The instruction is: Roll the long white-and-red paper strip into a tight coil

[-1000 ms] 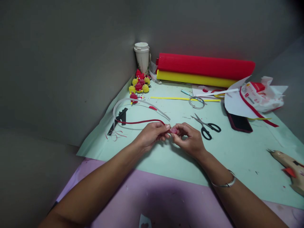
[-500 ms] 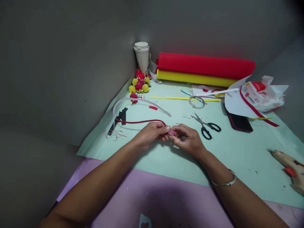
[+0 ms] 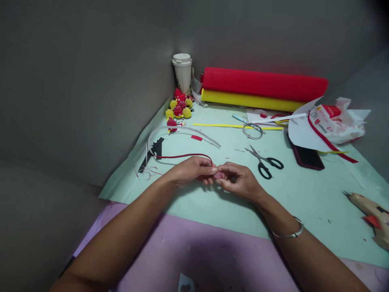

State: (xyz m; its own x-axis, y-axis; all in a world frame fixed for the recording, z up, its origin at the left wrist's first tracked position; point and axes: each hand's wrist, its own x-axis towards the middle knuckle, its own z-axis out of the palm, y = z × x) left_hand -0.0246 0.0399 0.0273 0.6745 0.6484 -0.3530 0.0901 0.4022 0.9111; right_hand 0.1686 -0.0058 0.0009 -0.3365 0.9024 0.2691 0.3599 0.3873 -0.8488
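Note:
Over the pale green sheet, my left hand (image 3: 199, 170) and my right hand (image 3: 238, 180) meet, fingertips closed on one small coil (image 3: 218, 175) with a red and whitish spiral face. A long red paper strip (image 3: 182, 155) runs from my left fingers out to the left, where it bends back into a pale, whitish curved length (image 3: 188, 129). My left thumb lies along the coil's upper left side. On its right side, my right thumb and index finger pinch it. A black ruler-like plastic piece (image 3: 151, 155) lies beneath the strip's bend.
Scissors (image 3: 264, 161) lie right of my hands, a glue gun (image 3: 372, 217) farther right. Behind are a phone (image 3: 306, 156), a tissue pack (image 3: 337, 121), a tape-like ring (image 3: 252, 131), a yellow strip (image 3: 237, 126), red and yellow rolls (image 3: 264, 83), small red-and-yellow figures (image 3: 178, 108) and a lidded cup (image 3: 182, 73).
Both hands stay on the coil, which has turned slightly and shifted a little left and down between the fingers. Other things keep their places.

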